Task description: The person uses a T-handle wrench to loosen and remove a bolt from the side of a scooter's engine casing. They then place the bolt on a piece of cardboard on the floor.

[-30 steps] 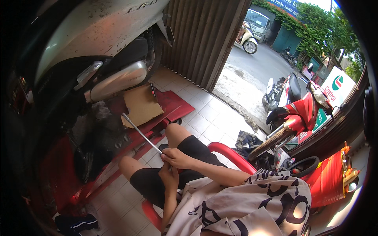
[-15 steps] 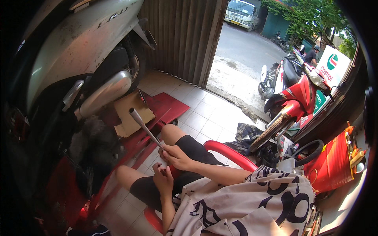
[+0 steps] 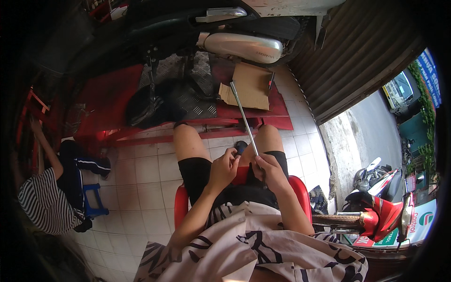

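I sit on a red plastic chair (image 3: 299, 185) with my knees apart. My right hand (image 3: 270, 170) grips the lower end of a long thin metal rod (image 3: 244, 117) that slants up toward the motorbike. Against the rod's base, my left hand (image 3: 224, 165) pinches a small dark round part (image 3: 240, 147). Both hands meet above my lap, over black shorts.
A motorbike with a chrome exhaust (image 3: 242, 46) stands on a red lift ramp (image 3: 108, 94) ahead, with flat cardboard (image 3: 251, 87) under it. A person in a striped shirt (image 3: 40, 202) sits on a blue stool (image 3: 94, 199) at left. A red scooter (image 3: 383, 214) and corrugated shutter (image 3: 357, 51) are at right.
The view has swung left and downward, so the motorbike and ramp now lie straight ahead. My hands still hold the rod over my lap, and the left hand now holds the dark part at its base.
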A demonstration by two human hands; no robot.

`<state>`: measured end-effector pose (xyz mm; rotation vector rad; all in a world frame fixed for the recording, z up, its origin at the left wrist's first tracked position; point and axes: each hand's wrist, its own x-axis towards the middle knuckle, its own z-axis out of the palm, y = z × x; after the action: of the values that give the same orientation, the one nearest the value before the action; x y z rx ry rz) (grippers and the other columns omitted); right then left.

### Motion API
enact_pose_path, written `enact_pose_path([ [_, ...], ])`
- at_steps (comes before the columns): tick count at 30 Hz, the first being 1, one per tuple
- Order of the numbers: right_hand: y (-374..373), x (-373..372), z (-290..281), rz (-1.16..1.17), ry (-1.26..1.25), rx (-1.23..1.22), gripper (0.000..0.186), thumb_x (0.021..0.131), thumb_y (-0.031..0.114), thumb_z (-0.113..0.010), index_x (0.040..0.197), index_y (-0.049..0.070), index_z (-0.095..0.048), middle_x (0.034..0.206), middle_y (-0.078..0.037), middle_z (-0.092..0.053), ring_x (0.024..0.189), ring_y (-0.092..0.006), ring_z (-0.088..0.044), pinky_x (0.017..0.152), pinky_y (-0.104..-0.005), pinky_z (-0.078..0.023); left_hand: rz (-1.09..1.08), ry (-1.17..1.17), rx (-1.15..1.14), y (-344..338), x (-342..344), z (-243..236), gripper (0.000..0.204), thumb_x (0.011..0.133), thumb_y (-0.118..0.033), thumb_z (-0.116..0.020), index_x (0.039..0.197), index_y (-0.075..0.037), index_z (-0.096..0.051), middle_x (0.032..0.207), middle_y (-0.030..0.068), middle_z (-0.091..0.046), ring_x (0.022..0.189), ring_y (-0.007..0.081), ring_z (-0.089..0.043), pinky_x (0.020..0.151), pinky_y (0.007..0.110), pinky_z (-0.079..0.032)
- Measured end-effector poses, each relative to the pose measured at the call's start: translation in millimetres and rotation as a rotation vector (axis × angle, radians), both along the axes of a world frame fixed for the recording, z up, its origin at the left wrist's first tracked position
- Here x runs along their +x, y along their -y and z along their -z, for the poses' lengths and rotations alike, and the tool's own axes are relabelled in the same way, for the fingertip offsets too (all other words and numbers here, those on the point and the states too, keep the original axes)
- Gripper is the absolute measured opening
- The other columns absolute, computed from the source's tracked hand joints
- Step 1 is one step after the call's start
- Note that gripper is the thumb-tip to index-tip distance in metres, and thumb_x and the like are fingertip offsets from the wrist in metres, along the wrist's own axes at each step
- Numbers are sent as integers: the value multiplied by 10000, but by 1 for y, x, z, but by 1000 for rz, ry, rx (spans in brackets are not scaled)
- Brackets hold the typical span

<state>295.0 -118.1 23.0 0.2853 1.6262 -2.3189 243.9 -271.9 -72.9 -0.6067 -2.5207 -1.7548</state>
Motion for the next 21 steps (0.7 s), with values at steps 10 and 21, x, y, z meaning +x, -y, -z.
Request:
enact_pose_path([
  [10, 2, 8, 15, 25, -12, 236, 262, 974, 227, -444, 765, 71, -478, 552, 53, -293, 442, -54, -289, 435, -229, -241, 22, -50, -4, 5, -8, 12, 102, 839, -88, -579, 930, -49, -605, 779, 124, -677, 674, 308, -657, 598, 393, -510],
  [21, -4, 11, 13, 57, 122, -24, 174, 945, 184, -470, 827, 58, -494, 592, 47, -342, 466, -62, -295, 453, -227, -226, -4, -118, -28, 10, -16, 21, 57, 837, -95, -594, 859, -44, -604, 707, 131, -648, 644, 305, -646, 579, 382, -497],
])
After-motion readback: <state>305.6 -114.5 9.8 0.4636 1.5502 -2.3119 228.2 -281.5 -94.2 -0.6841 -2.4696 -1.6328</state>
